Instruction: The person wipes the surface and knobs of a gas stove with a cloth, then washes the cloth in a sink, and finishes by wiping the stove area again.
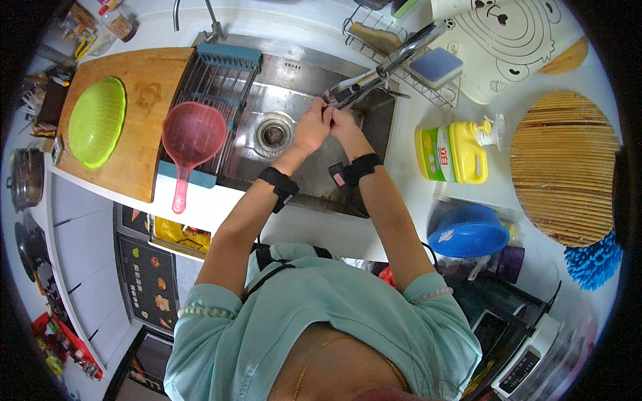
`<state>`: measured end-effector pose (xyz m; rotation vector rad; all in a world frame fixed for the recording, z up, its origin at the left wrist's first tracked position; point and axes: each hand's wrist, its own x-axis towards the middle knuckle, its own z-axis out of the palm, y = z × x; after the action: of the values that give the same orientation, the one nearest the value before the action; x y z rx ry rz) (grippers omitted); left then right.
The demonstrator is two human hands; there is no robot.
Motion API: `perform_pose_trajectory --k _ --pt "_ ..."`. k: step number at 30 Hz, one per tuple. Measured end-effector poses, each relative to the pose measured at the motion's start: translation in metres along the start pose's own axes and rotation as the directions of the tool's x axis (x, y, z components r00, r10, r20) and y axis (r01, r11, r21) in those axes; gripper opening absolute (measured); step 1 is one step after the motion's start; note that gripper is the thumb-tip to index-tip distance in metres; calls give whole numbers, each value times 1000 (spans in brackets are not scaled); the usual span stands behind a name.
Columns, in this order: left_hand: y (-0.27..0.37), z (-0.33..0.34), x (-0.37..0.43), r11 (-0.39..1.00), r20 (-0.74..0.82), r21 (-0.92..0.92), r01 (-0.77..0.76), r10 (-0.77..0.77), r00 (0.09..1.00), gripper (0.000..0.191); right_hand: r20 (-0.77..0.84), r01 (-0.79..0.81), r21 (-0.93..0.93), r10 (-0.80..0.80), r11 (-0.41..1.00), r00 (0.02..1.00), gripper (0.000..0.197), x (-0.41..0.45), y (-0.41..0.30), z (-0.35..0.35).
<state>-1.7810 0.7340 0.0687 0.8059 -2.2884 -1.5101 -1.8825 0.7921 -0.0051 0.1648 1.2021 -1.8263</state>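
Over the stainless steel sink (321,175), my left hand (313,125) and my right hand (344,125) meet just under the spout end of a chrome faucet (358,87). The fingers of both hands are bent and touch each other. Whether anything small is between them cannot be told, since the knuckles and the spout hide the fingertips. To the left of my hands is the sink drain (274,134). A dish rack (220,85) spans the sink's left part, and a translucent red ladle-shaped scoop (194,133) lies on it.
A wooden board (145,125) at left bears a green plastic basket (98,123). Right of the sink stand a yellow detergent bottle (451,153) and a blue basin (469,231). A wire rack behind holds a blue sponge (436,66). A round slatted bamboo mat (564,168) is at far right.
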Motion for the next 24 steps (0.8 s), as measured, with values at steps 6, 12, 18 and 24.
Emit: perform_pose_trajectory --k 6,12,18,24 --pt "2 6 9 976 -55 220 -7 20 998 25 -43 -61 212 71 975 997 18 24 17 -10" --pt "-16 9 25 969 -110 244 22 5 994 22 -218 -69 -163 33 984 975 37 -46 -20 52" --pt "-43 5 34 651 211 -638 412 -368 906 16 -32 19 -382 -34 924 999 39 -46 -37 12" --pt "-37 0 31 503 99 -789 354 -464 880 17 127 230 -415 -194 880 973 32 -64 -34 21"
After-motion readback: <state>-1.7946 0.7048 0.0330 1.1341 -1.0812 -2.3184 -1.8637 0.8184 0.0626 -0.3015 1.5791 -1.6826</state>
